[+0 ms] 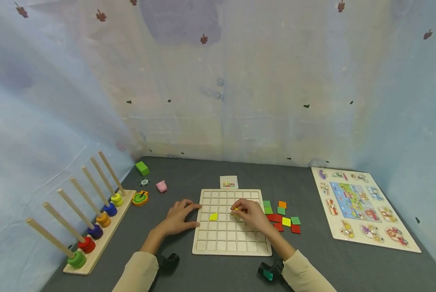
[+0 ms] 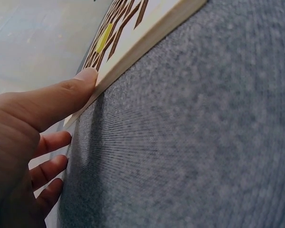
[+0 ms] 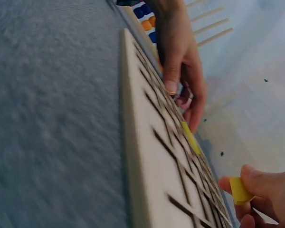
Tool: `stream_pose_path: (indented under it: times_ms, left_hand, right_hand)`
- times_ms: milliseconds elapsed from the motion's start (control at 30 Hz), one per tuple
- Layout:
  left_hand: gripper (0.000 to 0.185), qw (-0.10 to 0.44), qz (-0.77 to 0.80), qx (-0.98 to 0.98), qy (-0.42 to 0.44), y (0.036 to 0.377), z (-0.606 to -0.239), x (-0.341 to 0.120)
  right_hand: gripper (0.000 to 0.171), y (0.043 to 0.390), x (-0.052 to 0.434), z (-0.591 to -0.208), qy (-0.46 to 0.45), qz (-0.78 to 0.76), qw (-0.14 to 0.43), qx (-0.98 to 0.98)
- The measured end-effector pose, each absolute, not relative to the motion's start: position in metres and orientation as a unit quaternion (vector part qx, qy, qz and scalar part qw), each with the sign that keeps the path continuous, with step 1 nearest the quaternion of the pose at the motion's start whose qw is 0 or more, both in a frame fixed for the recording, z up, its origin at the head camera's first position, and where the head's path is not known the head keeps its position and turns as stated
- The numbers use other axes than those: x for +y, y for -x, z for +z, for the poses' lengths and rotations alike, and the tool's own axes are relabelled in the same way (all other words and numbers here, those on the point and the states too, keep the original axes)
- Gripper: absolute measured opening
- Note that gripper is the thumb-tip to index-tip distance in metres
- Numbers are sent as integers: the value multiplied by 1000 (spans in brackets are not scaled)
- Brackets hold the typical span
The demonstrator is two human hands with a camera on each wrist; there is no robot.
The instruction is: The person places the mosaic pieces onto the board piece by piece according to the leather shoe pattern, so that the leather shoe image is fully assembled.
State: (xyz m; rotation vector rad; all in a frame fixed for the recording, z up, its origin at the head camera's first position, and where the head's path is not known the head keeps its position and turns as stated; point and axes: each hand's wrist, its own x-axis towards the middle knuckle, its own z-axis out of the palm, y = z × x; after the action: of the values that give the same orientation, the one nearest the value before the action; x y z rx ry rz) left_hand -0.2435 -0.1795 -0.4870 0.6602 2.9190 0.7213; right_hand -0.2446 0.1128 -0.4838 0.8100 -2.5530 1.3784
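A wooden grid board [image 1: 218, 246] lies flat in front of me, a yellow square tile [image 1: 213, 216] in one of its cells left of the middle. My left hand [image 1: 178, 219] rests at the board's left edge, thumb and a finger touching the rim and the fingers fairly straight. In the left wrist view the thumb [image 2: 80, 88] presses on that edge. Over the board, right of the middle, my right hand [image 1: 252, 215] pinches a second yellow tile [image 3: 240, 191] between thumb and fingers. It is held above the board's surface in the right wrist view.
Loose red, green, orange and yellow tiles [image 1: 286, 222] lie right of the board. A small pattern card [image 1: 229, 179] touches its far edge. A peg stand with coloured rings [image 1: 95, 259], a pink pig [image 1: 161, 186] and a green block [image 1: 142, 168] stand left; a picture puzzle [image 1: 340, 235] lies right.
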Motion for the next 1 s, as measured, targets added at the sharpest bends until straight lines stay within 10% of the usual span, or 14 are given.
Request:
stream_pose_path:
  times_ms: [600,1000]
  left_hand:
    - [56,23,238,946,-220,245,-491,-181]
    - [57,18,243,943,-226,245,-493,-182]
  right_hand:
    - [10,245,94,-503,-229,424,150,-863]
    - [3,242,104,-494,-276,388,90,-875]
